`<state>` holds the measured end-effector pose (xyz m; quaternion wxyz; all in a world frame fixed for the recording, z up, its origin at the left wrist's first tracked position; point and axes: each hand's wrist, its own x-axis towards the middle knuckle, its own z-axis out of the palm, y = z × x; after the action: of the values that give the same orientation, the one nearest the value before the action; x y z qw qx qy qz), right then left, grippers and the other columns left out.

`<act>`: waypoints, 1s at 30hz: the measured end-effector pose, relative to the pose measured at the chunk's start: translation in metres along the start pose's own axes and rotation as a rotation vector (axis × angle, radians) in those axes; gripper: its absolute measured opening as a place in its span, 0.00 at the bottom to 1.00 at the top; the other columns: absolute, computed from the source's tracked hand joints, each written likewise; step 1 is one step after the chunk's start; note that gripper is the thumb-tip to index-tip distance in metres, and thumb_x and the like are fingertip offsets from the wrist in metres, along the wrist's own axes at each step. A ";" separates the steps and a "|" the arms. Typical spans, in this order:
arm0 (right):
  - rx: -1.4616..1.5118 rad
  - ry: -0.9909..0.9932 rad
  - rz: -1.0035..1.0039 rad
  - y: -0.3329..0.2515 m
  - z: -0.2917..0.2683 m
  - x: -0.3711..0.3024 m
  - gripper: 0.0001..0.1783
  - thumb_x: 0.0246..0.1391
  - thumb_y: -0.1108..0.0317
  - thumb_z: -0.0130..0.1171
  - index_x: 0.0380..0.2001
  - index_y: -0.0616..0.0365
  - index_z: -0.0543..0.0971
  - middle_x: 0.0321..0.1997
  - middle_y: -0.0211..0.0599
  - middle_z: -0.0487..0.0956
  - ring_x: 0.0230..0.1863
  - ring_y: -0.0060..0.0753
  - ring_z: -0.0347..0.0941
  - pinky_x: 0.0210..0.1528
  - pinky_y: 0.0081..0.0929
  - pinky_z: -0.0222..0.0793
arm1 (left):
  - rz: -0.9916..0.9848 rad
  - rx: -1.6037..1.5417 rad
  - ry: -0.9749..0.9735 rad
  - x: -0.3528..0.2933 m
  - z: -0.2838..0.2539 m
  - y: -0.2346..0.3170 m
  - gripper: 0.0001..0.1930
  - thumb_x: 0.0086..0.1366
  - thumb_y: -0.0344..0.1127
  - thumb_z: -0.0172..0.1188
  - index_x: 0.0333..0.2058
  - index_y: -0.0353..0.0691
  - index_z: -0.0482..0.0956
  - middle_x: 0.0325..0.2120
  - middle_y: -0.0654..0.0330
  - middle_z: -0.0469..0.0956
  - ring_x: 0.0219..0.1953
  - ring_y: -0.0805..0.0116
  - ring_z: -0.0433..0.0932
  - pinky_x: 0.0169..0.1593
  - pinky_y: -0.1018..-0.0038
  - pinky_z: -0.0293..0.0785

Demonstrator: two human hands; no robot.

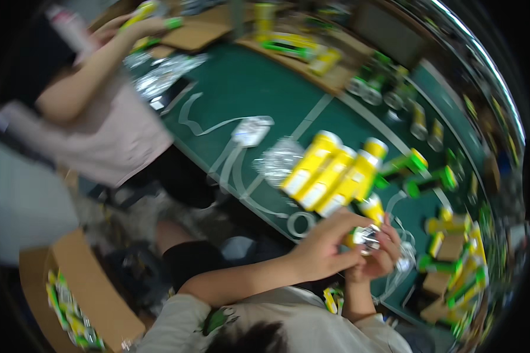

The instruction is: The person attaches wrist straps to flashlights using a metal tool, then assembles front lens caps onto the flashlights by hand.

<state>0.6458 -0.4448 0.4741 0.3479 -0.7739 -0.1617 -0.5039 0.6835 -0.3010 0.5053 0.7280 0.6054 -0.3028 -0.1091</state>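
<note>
Close in front of my body, both hands meet around a small yellow tube with a shiny silver end (366, 237), which resembles a flashlight. My left hand (330, 244) closes on it from the left, thumb and fingers wrapped about its side. From the right, my right hand (378, 259) curls its fingers around the silver end. Blur and the fingers hide most of the tube. Just beyond my hands, several yellow tubes with white ends (330, 173) are grouped side by side on the green table (241, 88). Another yellow tube (371, 207) is close behind my fingers.
Crumpled silver wrap (278, 162), a white power strip (252, 130) and a tape roll (301, 224) lie left of the tubes. Green-and-yellow tubes (433, 181) fill the right side. A co-worker's arm (82, 94) reaches in at upper left. A cardboard box (94, 282) stands lower left.
</note>
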 end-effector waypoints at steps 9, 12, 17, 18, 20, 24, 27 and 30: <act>-0.226 0.095 -0.090 -0.014 -0.006 0.008 0.26 0.53 0.54 0.61 0.41 0.59 0.59 0.44 0.42 0.64 0.36 0.34 0.68 0.37 0.27 0.73 | 0.046 -0.342 0.088 0.009 0.009 -0.012 0.18 0.71 0.38 0.37 0.58 0.43 0.54 0.48 0.56 0.53 0.45 0.62 0.61 0.52 0.71 0.58; -0.145 0.108 -0.132 -0.008 0.009 0.005 0.26 0.53 0.55 0.61 0.40 0.59 0.59 0.43 0.42 0.65 0.37 0.34 0.68 0.38 0.29 0.72 | 0.258 -0.283 0.165 0.007 0.001 0.000 0.20 0.65 0.27 0.48 0.55 0.46 0.59 0.46 0.57 0.52 0.43 0.67 0.61 0.48 0.73 0.61; -0.160 0.140 -0.033 0.001 0.012 -0.001 0.25 0.53 0.61 0.61 0.43 0.58 0.59 0.43 0.41 0.65 0.39 0.35 0.68 0.38 0.28 0.70 | 0.447 -0.008 0.311 0.017 0.010 -0.001 0.25 0.46 0.23 0.64 0.46 0.38 0.69 0.42 0.56 0.57 0.41 0.59 0.65 0.50 0.68 0.62; -0.162 0.146 -0.035 0.001 0.012 -0.001 0.25 0.53 0.61 0.61 0.43 0.58 0.59 0.43 0.41 0.65 0.39 0.35 0.68 0.38 0.28 0.70 | 0.497 -0.037 0.306 0.019 0.013 -0.003 0.27 0.43 0.24 0.67 0.45 0.38 0.69 0.43 0.55 0.59 0.42 0.57 0.66 0.51 0.67 0.62; -0.141 0.131 -0.022 -0.003 0.010 -0.001 0.24 0.54 0.60 0.60 0.43 0.58 0.59 0.44 0.42 0.66 0.39 0.36 0.69 0.39 0.29 0.70 | 0.521 -0.006 0.222 0.015 0.013 0.000 0.25 0.49 0.25 0.63 0.47 0.40 0.67 0.43 0.55 0.60 0.44 0.57 0.66 0.51 0.67 0.62; -0.147 0.133 -0.008 -0.018 0.011 -0.001 0.23 0.55 0.59 0.58 0.44 0.59 0.61 0.44 0.44 0.67 0.40 0.37 0.70 0.39 0.29 0.70 | 0.561 0.139 0.222 0.007 0.018 -0.007 0.23 0.50 0.34 0.66 0.45 0.34 0.70 0.43 0.51 0.70 0.45 0.56 0.71 0.49 0.65 0.68; -0.217 0.146 0.011 -0.023 0.015 -0.005 0.22 0.56 0.57 0.56 0.44 0.59 0.61 0.44 0.45 0.68 0.40 0.38 0.70 0.40 0.29 0.70 | 0.322 0.027 0.189 0.003 0.021 -0.010 0.27 0.47 0.29 0.67 0.47 0.40 0.67 0.44 0.54 0.69 0.50 0.54 0.66 0.53 0.64 0.62; -0.099 0.195 0.120 -0.013 0.007 -0.026 0.21 0.56 0.62 0.57 0.47 0.54 0.60 0.52 0.48 0.65 0.48 0.45 0.68 0.49 0.36 0.69 | 0.317 0.104 0.161 0.003 0.016 0.001 0.27 0.48 0.32 0.67 0.47 0.40 0.69 0.43 0.54 0.70 0.48 0.53 0.69 0.52 0.64 0.64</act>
<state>0.6315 -0.4281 0.4539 0.3528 -0.7458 -0.0556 -0.5623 0.6763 -0.3155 0.5085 0.7256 0.5938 -0.3402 0.0715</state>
